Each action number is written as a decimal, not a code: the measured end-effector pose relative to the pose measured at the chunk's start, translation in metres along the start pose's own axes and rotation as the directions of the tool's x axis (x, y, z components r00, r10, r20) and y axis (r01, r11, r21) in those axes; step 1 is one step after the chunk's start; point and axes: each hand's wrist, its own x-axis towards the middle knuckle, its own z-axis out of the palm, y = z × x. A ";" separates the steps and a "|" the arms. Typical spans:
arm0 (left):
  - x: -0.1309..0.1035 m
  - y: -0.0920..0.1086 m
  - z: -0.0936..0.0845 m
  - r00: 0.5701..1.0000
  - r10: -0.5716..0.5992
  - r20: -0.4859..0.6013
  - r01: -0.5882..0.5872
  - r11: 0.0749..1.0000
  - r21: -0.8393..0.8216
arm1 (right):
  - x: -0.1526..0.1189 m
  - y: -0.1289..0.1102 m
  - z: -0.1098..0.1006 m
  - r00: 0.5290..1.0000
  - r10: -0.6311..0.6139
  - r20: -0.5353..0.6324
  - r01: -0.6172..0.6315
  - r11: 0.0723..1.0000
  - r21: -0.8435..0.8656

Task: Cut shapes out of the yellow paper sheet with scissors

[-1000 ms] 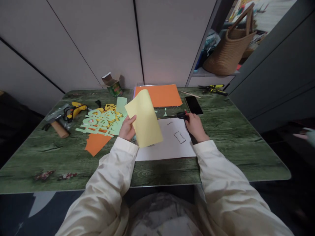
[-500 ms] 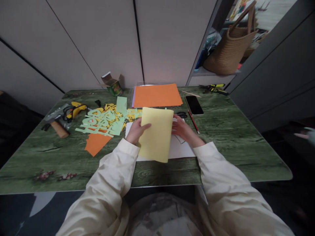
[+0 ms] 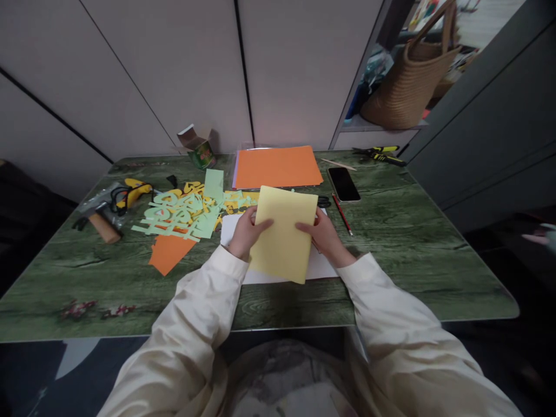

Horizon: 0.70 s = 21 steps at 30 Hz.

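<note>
A sheet of yellow paper is held up in front of me by both hands. My left hand grips its left edge, thumb on the front and fingers behind. On the opposite edge, my right hand pinches the paper the same way. Beneath it lies a white sheet on the green table, mostly covered by the yellow one. Black scissors show partly behind the paper's upper right corner, and a red pencil lies right of them.
Left are green and yellow paper cutouts, an orange paper piece, a hammer and a yellow corded tool. Behind are an orange paper stack and an opened box. At right lie a phone and yellow-black pliers.
The yellow paper has shifted slightly right and tilted. My right hand, earlier behind its right edge, now grips that edge with the thumb on the front.
</note>
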 end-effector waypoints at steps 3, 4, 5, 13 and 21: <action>0.000 -0.001 -0.003 0.997 -0.021 0.077 0.025 0.998 -0.057 | 0.000 -0.003 0.000 1.000 0.020 -0.022 -0.019 0.999 0.036; -0.001 0.000 -0.005 0.996 -0.018 0.090 0.024 0.997 -0.070 | 0.000 -0.006 -0.001 0.998 0.062 0.000 -0.061 0.995 0.075; -0.001 0.001 -0.007 0.994 -0.016 0.112 0.026 0.996 -0.088 | 0.000 -0.010 -0.004 0.992 0.120 0.039 -0.124 0.985 0.124; -0.006 0.014 -0.024 0.797 -0.047 0.602 0.079 0.997 -0.026 | 0.009 -0.036 -0.034 0.870 0.378 0.317 -0.445 0.879 0.170; -0.011 0.015 -0.014 0.692 -0.136 0.709 0.000 0.982 0.188 | -0.001 -0.025 -0.014 0.945 0.259 0.200 -0.192 0.934 -0.301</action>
